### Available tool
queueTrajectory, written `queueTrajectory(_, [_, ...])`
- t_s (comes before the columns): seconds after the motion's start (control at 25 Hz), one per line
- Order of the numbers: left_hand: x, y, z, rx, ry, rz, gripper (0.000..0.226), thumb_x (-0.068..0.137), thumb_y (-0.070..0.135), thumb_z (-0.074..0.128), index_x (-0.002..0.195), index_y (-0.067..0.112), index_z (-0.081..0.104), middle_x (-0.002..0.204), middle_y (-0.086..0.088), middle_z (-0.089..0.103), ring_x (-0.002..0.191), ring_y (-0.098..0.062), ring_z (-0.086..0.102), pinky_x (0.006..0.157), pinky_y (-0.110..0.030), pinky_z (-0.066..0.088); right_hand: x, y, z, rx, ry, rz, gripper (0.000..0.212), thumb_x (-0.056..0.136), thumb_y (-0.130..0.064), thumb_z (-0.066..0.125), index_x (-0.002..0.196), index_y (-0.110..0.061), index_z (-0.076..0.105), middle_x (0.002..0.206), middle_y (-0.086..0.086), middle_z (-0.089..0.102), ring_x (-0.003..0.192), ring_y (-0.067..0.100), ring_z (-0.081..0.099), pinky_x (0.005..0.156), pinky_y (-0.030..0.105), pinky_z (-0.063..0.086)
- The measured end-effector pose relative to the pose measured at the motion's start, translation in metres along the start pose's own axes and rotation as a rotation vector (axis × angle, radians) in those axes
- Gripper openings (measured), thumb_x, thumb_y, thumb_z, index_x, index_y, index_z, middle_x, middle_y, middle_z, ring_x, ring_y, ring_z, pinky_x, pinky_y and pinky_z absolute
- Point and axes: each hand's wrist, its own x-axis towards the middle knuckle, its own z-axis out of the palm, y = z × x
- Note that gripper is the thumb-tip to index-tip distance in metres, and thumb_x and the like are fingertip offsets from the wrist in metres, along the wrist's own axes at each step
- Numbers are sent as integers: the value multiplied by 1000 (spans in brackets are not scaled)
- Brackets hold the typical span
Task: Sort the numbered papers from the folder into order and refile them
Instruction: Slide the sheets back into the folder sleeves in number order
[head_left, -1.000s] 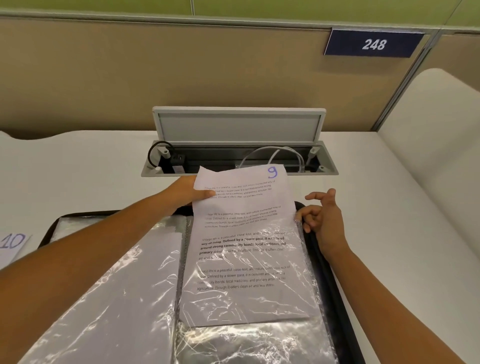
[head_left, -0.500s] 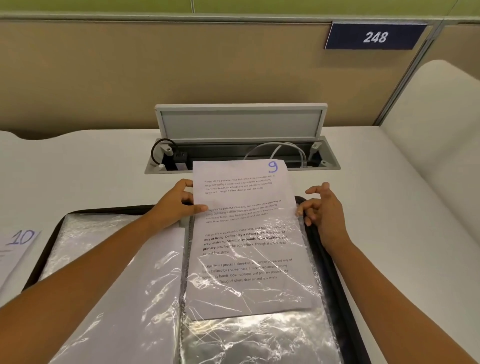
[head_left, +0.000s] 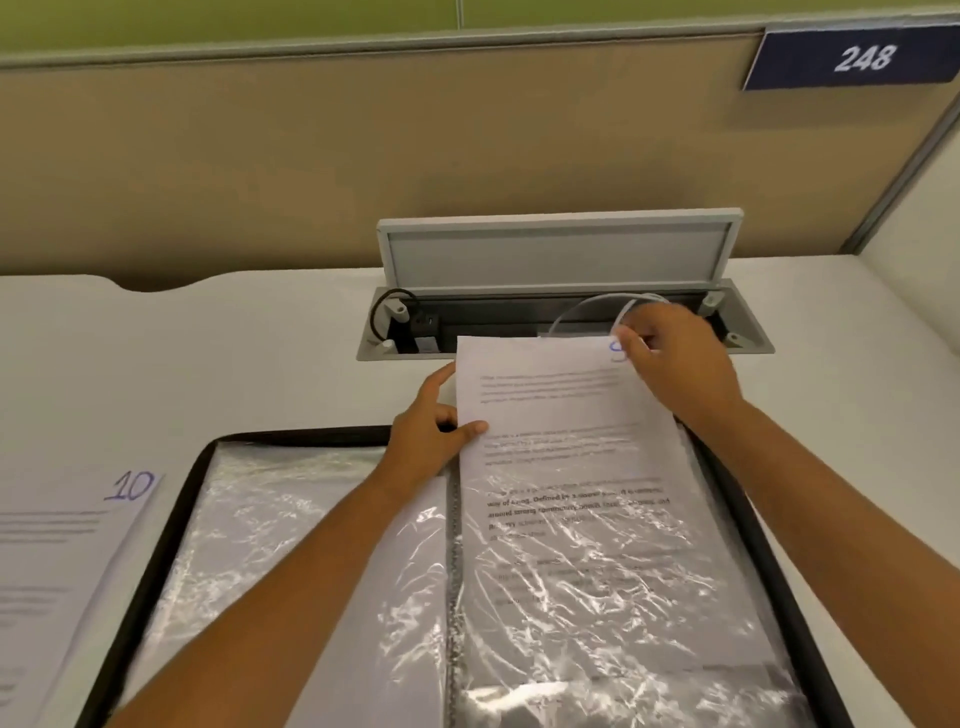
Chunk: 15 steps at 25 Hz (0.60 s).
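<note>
A black folder (head_left: 156, 530) with clear plastic sleeves lies open on the white desk. The sheet numbered 9 (head_left: 550, 400) sits partly inside the right-hand sleeve (head_left: 613, 613), its top third sticking out above the sleeve's mouth. My left hand (head_left: 428, 431) pinches the sheet's left edge, thumb on top. My right hand (head_left: 675, 358) grips the sheet's top right corner and covers part of the blue 9. The sheet numbered 10 (head_left: 62, 545) lies on the desk left of the folder.
An open cable tray (head_left: 748, 338) with a raised grey lid (head_left: 556, 249) and white and black cables sits in the desk just behind the sheet. A tan partition with a blue 248 sign (head_left: 857, 57) stands behind it. A side panel rises at the right.
My right hand has left the sleeve's right edge and moved up to grip the top right corner of sheet 9. The left hand keeps its pinch; the view has shifted left.
</note>
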Motion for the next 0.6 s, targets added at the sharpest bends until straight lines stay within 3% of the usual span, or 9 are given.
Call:
queueTrajectory(0.08, [-1, 0, 2, -14, 52, 27, 74, 87, 23, 64, 146, 28, 20, 105, -3, 63, 98, -19, 60, 87, -37, 51, 11, -28, 21, -49, -195, -135, 43, 95, -42, 48, 130, -18, 53, 132, 5, 54, 121, 23, 50, 100, 37, 38])
queueTrajectory(0.16, [-1, 1, 4, -27, 149, 55, 65, 91, 24, 56, 146, 24, 20, 119, 4, 48, 109, -12, 48, 91, -27, 42, 15, -51, 48, -226, -407, -186, 54, 95, -51, 39, 141, -22, 39, 146, 5, 42, 135, 24, 35, 115, 47, 19])
queueTrajectory(0.28, [-1, -2, 4, -80, 200, 90, 56, 94, 27, 49, 144, 25, 24, 125, 8, 41, 113, -8, 42, 90, -22, 37, 18, -67, 73, -404, -545, -192, 61, 95, -58, 26, 145, -23, 31, 150, 5, 34, 140, 26, 27, 113, 58, 0])
queueTrajectory(0.6, [0, -6, 3, -82, 245, 97, 46, 97, 26, 42, 142, 25, 29, 123, 8, 43, 105, -1, 44, 76, -1, 34, 3, -78, 66, -433, -638, -246, 43, 100, -45, 30, 135, -27, 47, 145, 0, 43, 137, 21, 34, 111, 57, -7])
